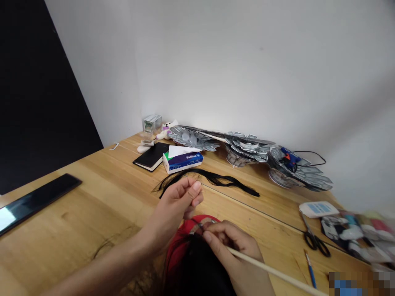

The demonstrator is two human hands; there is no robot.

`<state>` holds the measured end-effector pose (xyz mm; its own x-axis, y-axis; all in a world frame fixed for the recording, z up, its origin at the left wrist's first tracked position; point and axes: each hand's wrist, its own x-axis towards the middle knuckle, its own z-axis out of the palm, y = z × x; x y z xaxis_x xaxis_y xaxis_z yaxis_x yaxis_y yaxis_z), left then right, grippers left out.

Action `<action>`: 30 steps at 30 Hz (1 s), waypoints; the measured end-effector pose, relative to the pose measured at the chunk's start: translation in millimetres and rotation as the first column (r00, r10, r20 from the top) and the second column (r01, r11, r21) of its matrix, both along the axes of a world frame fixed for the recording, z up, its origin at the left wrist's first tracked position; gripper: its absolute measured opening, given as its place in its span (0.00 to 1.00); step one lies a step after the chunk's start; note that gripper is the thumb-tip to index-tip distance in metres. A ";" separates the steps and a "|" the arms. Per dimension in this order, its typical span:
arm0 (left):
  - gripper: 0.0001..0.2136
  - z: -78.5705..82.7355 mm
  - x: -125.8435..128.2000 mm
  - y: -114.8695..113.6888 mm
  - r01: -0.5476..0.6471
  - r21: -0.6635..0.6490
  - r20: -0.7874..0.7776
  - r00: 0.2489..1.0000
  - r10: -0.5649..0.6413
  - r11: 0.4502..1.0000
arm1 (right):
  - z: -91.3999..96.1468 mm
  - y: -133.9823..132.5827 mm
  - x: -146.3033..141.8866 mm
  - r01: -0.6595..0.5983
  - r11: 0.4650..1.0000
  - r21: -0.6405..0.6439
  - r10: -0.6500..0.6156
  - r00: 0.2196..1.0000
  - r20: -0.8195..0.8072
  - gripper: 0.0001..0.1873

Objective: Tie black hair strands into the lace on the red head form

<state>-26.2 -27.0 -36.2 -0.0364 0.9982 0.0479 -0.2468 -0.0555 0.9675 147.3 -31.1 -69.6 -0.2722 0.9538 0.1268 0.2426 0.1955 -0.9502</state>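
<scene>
So, how do the hands stand?

The bare left hand (180, 201) pinches, thumb and fingers together; what it holds, I cannot tell.

And the right hand (231, 246)?

It clamps a long pale wooden stick (277, 273), just above a red cap (177, 250) with black hair (197, 267), on the near side.

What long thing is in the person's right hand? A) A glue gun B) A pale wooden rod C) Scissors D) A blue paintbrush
B: the right hand grips the pale wooden rod, while the scissors and blue paintbrush lie on the table.
</scene>
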 end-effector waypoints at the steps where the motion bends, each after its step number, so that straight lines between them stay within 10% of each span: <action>1: 0.18 -1.4 -4.0 -1.0 -0.016 0.041 -0.103 0.995 0.020 0.999 | 2.2 0.3 1.0 -0.004 1.000 -0.006 0.004 1.000 -0.002 0.11; 7: 0.11 -14.5 -23.5 -17.8 0.192 0.122 -0.684 0.727 -0.058 0.974 | 18.3 5.1 5.7 0.011 1.000 0.008 -0.011 0.998 0.056 0.17; 13: 0.13 -33.9 -28.5 -28.2 0.389 0.206 -0.886 0.464 0.002 0.898 | 12.3 3.8 12.1 0.013 0.999 0.049 -0.019 0.991 0.131 0.18; 20: 0.10 -58.4 -34.3 -25.7 0.436 0.411 -0.848 0.505 0.160 0.801 | 6.0 4.2 18.2 0.005 0.998 0.055 -0.013 0.989 0.146 0.21; 30: 0.17 -57.1 -39.1 -35.4 0.358 0.425 -0.822 0.538 0.188 0.832 | 11.4 7.7 20.6 -0.014 0.999 0.039 0.007 0.985 0.174 0.21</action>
